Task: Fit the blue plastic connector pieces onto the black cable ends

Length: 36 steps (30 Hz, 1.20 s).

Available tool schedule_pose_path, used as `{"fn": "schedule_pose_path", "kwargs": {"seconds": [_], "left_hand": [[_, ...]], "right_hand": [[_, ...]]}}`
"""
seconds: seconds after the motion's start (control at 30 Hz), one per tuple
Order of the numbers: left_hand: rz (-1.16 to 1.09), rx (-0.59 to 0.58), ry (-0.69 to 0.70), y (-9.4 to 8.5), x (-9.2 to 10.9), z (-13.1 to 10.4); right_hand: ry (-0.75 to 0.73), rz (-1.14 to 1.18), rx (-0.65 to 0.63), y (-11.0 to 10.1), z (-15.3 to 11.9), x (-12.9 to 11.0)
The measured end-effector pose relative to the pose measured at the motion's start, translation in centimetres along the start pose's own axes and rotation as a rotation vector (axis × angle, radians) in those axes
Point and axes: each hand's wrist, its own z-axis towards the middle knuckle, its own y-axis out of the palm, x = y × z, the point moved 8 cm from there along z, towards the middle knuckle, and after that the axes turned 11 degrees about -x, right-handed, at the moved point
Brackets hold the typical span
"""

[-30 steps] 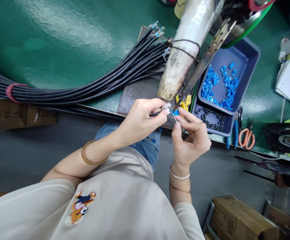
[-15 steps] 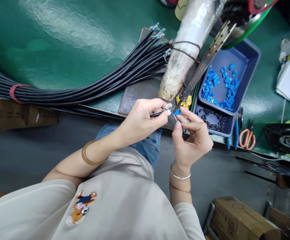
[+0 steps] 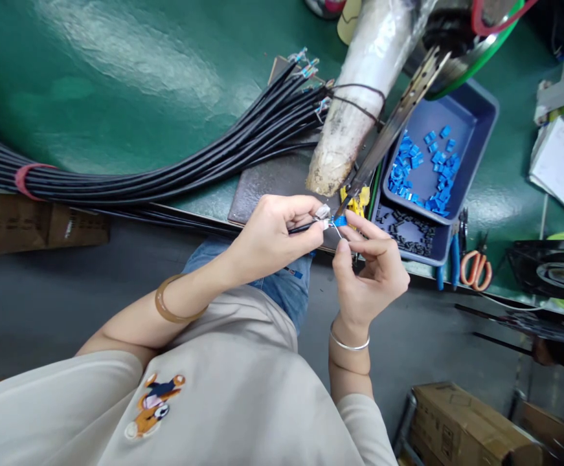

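My left hand [image 3: 279, 230] pinches the end of a black cable with a pale connector piece at its tip. A small blue part [image 3: 340, 221] sits at the cable end, beside the tip of a soldering iron [image 3: 383, 142] that comes down from above. My right hand [image 3: 370, 262] is just right of it, thumb and index finger closed on a thin white wire [image 3: 337, 231] that runs to the cable end. Fine details at the joint are too small to tell.
A bundle of black cables [image 3: 165, 181] crosses the green table [image 3: 116, 84]. A blue tray [image 3: 485, 123] holds blue pieces, above a tray of black pieces. Yellow parts [image 3: 359, 200], orange-handled scissors [image 3: 476, 268] and a white wrapped tube [image 3: 359, 90] are near.
The whole view has shifted slightly, and the trays and tools appear a little further left. Both hands keep nearly the same hold at the cable end.
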Motion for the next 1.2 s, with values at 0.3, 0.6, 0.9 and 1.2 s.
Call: {"fn": "schedule_pose_path", "kwargs": {"seconds": [0.3,0.6,0.9,1.2], "left_hand": [[-0.046,0.017,-0.007,-0.04,-0.01,0.3],[-0.067,0.005,-0.037,0.17,-0.59,0.24],[-0.049,0.003,-0.022,0.11,-0.4,0.14],[-0.082,0.019,-0.057,0.17,-0.26,0.15]], "right_hand": [[0.001,0.001,0.007,-0.03,0.12,0.05],[0.006,-0.002,-0.019,0.08,0.16,0.11],[0.005,-0.021,-0.018,0.05,0.11,0.0],[-0.011,-0.015,0.013,-0.13,0.23,-0.21]]}}
